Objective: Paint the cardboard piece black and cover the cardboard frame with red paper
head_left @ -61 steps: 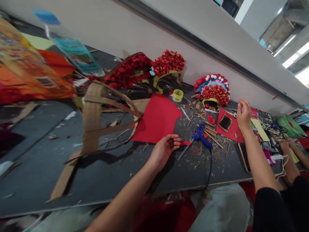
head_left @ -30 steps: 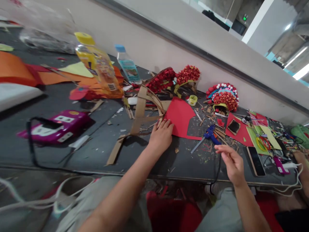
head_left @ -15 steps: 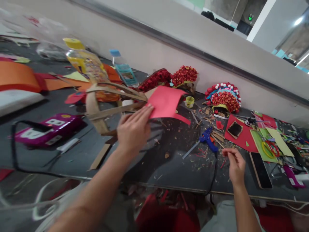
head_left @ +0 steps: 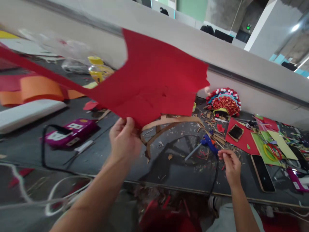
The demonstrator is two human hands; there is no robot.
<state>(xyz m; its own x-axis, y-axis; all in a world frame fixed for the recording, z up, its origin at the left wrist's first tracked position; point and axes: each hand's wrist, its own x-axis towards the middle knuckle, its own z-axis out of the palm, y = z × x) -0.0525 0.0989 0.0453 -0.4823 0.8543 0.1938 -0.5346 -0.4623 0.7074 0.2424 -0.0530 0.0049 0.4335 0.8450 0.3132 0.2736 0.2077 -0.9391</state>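
My left hand (head_left: pixel 125 140) grips a headdress-like frame of cardboard strips (head_left: pixel 173 120) by its left lower end, with a large red sheet (head_left: pixel 159 77) standing up from it. A long red strip runs from the sheet off to the left. The sheet hides part of the table and the far side of the frame. My right hand (head_left: pixel 230 164) is closed in a pinch on a thin wooden stick (head_left: pixel 219 146), low over the table. Just left of its fingertips lies a blue glue gun (head_left: pixel 209 144) with a clear glue stick in it.
A finished-looking red headdress (head_left: pixel 225 103) with white beads stands by the partition. On the right are a phone (head_left: pixel 262 173), scissors (head_left: pixel 270 151) and coloured paper. To the left lie a purple box (head_left: pixel 72 132), a black cable and a yellow-capped bottle (head_left: pixel 98 69).
My left hand has turned the cardboard frame over, bringing the large red sheet upright in front of me. My right hand has barely moved and still pinches the stick.
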